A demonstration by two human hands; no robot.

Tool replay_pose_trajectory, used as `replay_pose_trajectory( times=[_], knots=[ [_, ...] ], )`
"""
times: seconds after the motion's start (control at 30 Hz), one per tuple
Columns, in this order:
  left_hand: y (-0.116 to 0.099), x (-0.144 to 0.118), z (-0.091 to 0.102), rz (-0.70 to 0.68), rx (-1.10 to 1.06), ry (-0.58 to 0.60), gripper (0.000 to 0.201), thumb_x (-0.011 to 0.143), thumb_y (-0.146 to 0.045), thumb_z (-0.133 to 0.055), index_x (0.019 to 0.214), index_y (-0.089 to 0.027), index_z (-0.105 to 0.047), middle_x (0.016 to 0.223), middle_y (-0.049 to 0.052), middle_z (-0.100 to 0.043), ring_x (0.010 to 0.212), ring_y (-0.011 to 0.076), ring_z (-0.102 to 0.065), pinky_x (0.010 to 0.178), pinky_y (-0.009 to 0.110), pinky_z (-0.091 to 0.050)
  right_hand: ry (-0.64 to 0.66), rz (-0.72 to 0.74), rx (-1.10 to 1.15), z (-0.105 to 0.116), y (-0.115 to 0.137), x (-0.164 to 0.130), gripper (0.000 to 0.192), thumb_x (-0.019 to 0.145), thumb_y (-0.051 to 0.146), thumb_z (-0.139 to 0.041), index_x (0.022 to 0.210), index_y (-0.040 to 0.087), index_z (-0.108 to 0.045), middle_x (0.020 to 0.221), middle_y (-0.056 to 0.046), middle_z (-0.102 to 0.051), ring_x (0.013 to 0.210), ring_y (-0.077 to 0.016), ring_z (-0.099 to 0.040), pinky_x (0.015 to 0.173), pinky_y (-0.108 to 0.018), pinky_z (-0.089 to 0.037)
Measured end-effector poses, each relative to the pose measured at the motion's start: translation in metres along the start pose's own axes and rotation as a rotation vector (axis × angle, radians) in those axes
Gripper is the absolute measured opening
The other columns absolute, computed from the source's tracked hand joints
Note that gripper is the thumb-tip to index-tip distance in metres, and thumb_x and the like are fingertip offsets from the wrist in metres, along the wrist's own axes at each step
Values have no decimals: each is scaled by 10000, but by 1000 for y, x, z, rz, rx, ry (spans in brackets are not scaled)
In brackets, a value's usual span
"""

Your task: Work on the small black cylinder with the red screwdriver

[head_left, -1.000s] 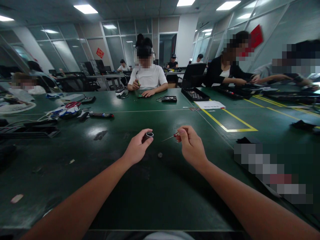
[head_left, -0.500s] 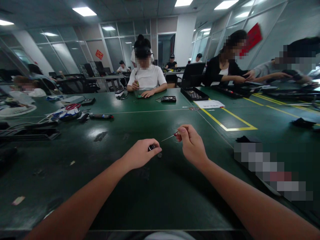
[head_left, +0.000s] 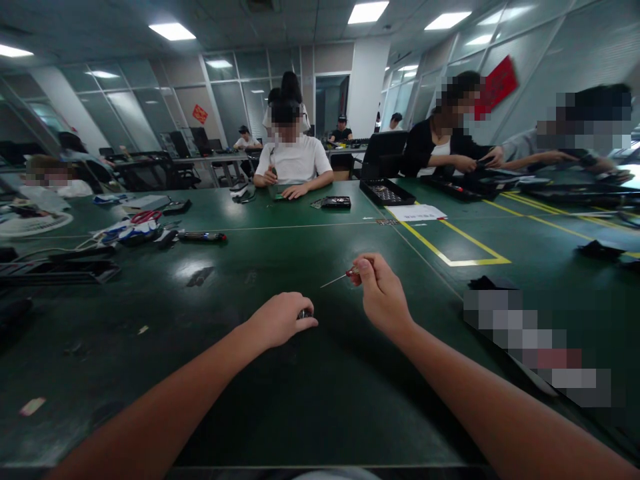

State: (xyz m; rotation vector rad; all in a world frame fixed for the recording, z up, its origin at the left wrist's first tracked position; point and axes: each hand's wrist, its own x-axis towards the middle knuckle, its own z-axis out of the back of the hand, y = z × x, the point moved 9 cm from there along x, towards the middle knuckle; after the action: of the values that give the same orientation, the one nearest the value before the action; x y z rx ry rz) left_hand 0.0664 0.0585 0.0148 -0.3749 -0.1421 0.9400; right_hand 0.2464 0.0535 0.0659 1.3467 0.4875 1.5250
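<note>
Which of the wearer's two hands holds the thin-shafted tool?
The right hand: it grips the red-handled tool, which points leftward. The left hand instead curls around a small dark object.

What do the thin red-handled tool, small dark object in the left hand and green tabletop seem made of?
Thin red-handled tool: shaft probably smooth metal, from its pale gleam; handle perhaps plastic, mostly hidden by the right hand.
Small dark object: glints suggest metal or glossy plastic; the left hand hides most.
Green tabletop: perhaps rubber or laminate, satin; soft light reflections.
</note>
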Motion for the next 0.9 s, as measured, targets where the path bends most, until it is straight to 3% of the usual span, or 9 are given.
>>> replay_pose_trajectory(
  times=[0.23, 0.37, 0.5, 0.63, 0.8, 0.87, 0.9],
  knots=[
    [41, -20, 44, 146, -260, -145, 313, 889, -495, -609, 1037, -260, -753, 1012, 46, -741, 866, 230, -677, 746, 319, -479, 12, -13, -9, -1, -3, -1, 301, 1026, 472, -398, 962, 235, -572, 790, -29, -664, 735, -193, -638, 705, -336, -492],
    [96, -52, 73, 376, -423, -290, 403, 865, -525, -626, 1109, -226, -742, 856, 38, -718, 690, 180, -619, 649, 288, -445, 27, -22, -7, -2, -3, -1, 308, 1028, 474, -391, 965, 234, -573, 801, -30, -668, 743, -194, -642, 712, -336, -489],
    [158, -103, 98, 548, -765, -577, 297, 871, -387, -662, 1110, -221, -722, 833, -22, -650, 706, 108, -542, 613, 217, -397, 33, -36, -14, -3, -5, 0, 316, 1025, 482, -392, 967, 233, -578, 808, -35, -677, 749, -200, -648, 714, -340, -491],
    [206, -168, 120, 767, -910, -885, 135, 924, -330, -620, 970, -229, -697, 733, -83, -607, 688, 66, -515, 608, 172, -393, 36, -35, -12, -5, -6, 0, 325, 1023, 490, -395, 964, 233, -584, 804, -35, -675, 749, -201, -644, 710, -339, -493],
    [243, -250, 142, 969, -840, -1223, 233, 991, -277, -484, 793, -175, -554, 586, -123, -551, 582, 33, -479, 575, 123, -395, 33, -42, -14, -5, -6, 0, 314, 1018, 476, -400, 949, 233, -586, 791, -34, -672, 737, -200, -639, 707, -339, -499],
    [252, -274, 153, 963, -724, -1291, 251, 992, -295, -485, 782, -158, -489, 549, -136, -513, 574, 21, -472, 603, 109, -402, 33, -52, -9, -5, -7, 1, 318, 1014, 479, -402, 942, 229, -585, 789, -36, -671, 736, -202, -639, 709, -342, -501],
    [254, -281, 159, 950, -659, -1261, 297, 1017, -343, -424, 791, -155, -463, 531, -133, -486, 566, 19, -461, 605, 103, -390, 34, -56, -5, -5, -8, 1, 322, 1013, 483, -402, 940, 228, -584, 792, -38, -670, 738, -202, -638, 711, -343, -502]
  ],
)
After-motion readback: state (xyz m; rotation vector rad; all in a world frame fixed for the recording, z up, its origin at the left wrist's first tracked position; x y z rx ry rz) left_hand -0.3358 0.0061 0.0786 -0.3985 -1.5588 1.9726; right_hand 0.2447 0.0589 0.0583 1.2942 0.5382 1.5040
